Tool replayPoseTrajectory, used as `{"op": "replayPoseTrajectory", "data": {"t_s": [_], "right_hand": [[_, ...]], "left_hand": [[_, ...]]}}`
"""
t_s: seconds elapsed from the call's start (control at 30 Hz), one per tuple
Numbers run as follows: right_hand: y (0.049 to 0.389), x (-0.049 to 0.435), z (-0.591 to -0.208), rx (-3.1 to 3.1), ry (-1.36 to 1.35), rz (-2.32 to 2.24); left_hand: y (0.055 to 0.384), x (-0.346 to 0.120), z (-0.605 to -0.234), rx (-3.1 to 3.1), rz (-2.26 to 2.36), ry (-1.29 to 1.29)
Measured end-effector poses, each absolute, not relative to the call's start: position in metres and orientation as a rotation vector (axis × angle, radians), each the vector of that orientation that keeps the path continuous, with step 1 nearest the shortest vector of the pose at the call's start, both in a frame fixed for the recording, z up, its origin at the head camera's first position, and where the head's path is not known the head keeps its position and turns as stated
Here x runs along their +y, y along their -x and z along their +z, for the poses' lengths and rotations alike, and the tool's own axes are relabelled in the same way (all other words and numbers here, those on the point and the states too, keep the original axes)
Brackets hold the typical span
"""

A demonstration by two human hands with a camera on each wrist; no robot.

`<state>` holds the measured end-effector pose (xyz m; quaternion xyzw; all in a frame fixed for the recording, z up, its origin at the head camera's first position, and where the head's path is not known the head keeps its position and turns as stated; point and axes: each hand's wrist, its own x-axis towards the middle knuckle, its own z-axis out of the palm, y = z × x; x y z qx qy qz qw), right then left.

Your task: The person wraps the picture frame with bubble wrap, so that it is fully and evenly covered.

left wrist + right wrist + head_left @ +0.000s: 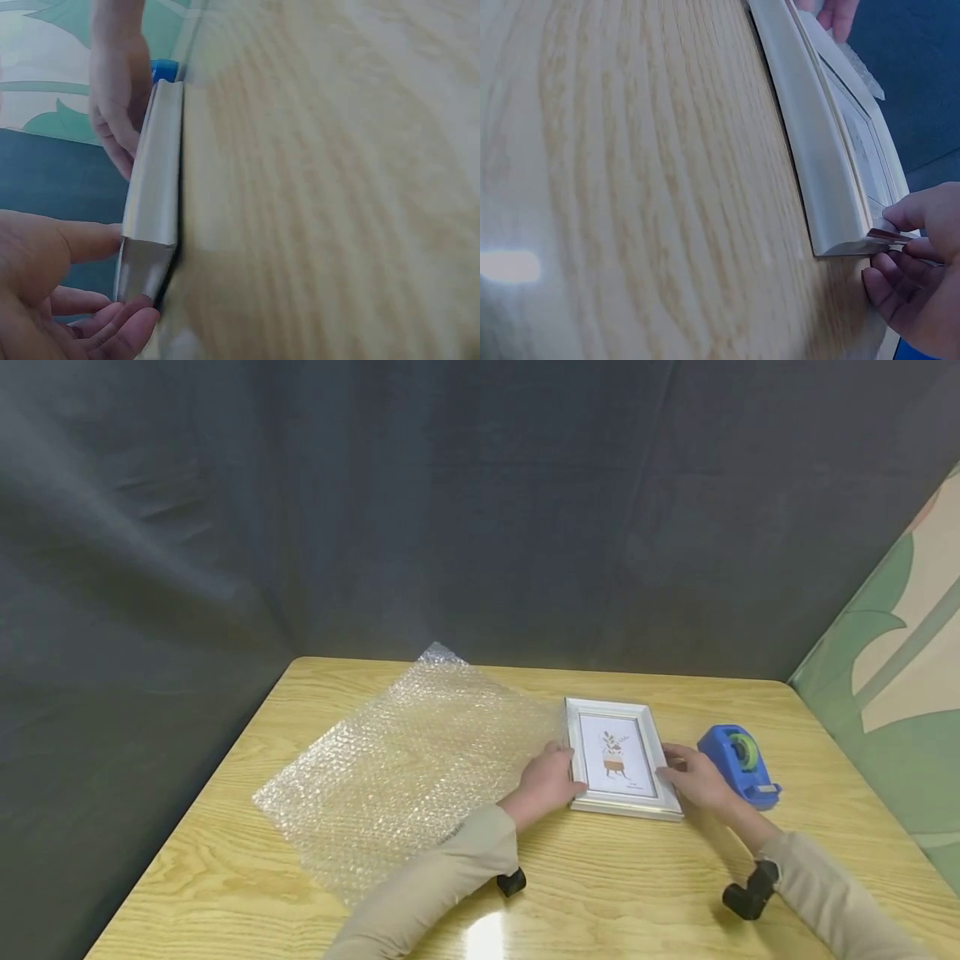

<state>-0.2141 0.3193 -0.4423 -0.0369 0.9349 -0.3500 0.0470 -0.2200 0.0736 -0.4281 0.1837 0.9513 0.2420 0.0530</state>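
Note:
A white picture frame (617, 752) with a plant print lies face up right of the table's middle. My left hand (550, 777) grips its left side, thumb over the front edge and fingers along the side, as the left wrist view shows from close by. On the opposite side my right hand (697, 777) pinches the frame, its thumb (907, 210) on the face and the other fingers curled at the edge. Seen from the left wrist, the frame's thick white side (156, 172) sits close over the wood.
A sheet of clear bubble wrap (405, 760) is spread flat left of the frame, its right corner reaching the frame's edge. Just beyond my right hand stands a blue tape dispenser (738, 764) with a green roll. Dark cloth (465, 510) hangs behind the wooden table (600, 885).

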Motion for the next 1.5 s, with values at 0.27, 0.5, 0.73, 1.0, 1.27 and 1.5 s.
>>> {"op": "replayPoseTrajectory", "data": {"t_s": [0.27, 0.5, 0.73, 1.0, 1.27, 1.5], "right_hand": [[0.199, 0.324, -0.443, 2.855, 0.078, -1.07], [0.179, 0.328, -0.441, 2.887, 0.09, -1.056], [0.165, 0.331, -0.439, 2.889, 0.115, -1.067], [0.162, 0.332, -0.44, 2.795, 0.024, -1.188], [0.166, 0.33, -0.444, 2.785, 0.077, -1.218], [0.163, 0.333, -0.441, 2.735, 0.086, -1.262]], "left_hand": [[0.21, 0.075, -0.434, 2.868, 0.806, -0.587], [0.195, 0.076, -0.437, 2.786, 0.919, -0.614], [0.182, 0.074, -0.432, 2.758, 0.881, -0.589], [0.198, 0.073, -0.433, 2.609, 1.047, -0.523], [0.206, 0.08, -0.441, 2.485, 1.271, -0.305], [0.208, 0.085, -0.444, 2.423, 1.432, -0.22]]}}
